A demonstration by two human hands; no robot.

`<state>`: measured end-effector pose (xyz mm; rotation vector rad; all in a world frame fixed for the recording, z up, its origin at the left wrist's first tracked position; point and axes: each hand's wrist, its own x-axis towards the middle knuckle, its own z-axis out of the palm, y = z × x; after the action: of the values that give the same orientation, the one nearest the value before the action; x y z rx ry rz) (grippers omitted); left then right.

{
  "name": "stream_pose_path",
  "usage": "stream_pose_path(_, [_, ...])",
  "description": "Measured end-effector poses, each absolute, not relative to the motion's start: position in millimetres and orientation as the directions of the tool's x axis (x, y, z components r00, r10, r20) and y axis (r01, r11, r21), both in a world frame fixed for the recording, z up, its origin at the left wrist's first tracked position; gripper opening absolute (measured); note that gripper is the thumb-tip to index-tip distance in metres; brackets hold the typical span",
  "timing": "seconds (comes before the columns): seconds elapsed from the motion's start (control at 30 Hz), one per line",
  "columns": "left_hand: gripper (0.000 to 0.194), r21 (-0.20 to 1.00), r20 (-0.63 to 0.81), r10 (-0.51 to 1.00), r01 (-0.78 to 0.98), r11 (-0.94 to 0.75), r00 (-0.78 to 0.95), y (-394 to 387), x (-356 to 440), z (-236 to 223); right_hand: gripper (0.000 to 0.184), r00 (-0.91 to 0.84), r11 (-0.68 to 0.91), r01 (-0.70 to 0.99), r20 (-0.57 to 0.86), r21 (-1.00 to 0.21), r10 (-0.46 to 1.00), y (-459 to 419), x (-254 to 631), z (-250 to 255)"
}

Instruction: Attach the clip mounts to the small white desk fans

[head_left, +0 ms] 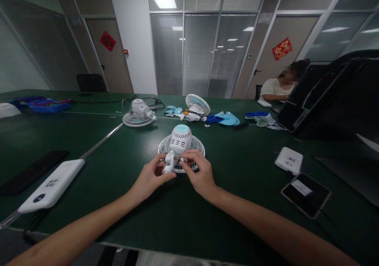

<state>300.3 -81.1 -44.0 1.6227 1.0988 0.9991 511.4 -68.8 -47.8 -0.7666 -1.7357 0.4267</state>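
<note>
A small white fan [180, 141] lies face down on the green table, its motor housing with a pale blue cap pointing up. My left hand [151, 175] grips a white plastic bracket [169, 162] at the near side of the housing, thumb below and fingers behind. My right hand [201, 173] is closed in a pinch just right of the bracket, at a thin metal rod or screw with a small white end. My fingertips partly hide that small piece, so its kind is unclear. The fan's grille shows around both hands.
Behind stand another face-down fan [139, 114] and a tilted fan [198, 104] with cables and blue blades [227, 118]. A white power bank [289, 160] and a phone [306, 195] lie right. At left are a white labelled device [53, 185] and blue tray [49, 106]. A person sits far right.
</note>
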Motion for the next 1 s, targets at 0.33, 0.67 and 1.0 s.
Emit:
stream_pose_path(0.33, [0.053,0.937,0.169,0.941,0.249,-0.246,0.293,-86.4,300.6,-41.5,0.030,-0.246,0.803,0.259,0.767,-0.537,0.592,-67.6,509.2,-53.0])
stream_pose_path(0.67, [0.043,0.895,0.221,0.910,0.299,-0.333,0.352,-85.6,294.8,-38.0,0.037,-0.256,0.828,0.287,0.794,-0.482,0.552,-64.1,512.6,-55.6])
stream_pose_path(1.0, [0.034,0.981,0.155,0.961,0.081,-0.177,0.231,-72.1,294.6,-37.4,0.038,-0.314,0.859,0.353,0.817,-0.372,0.483,-59.9,518.4,-59.6])
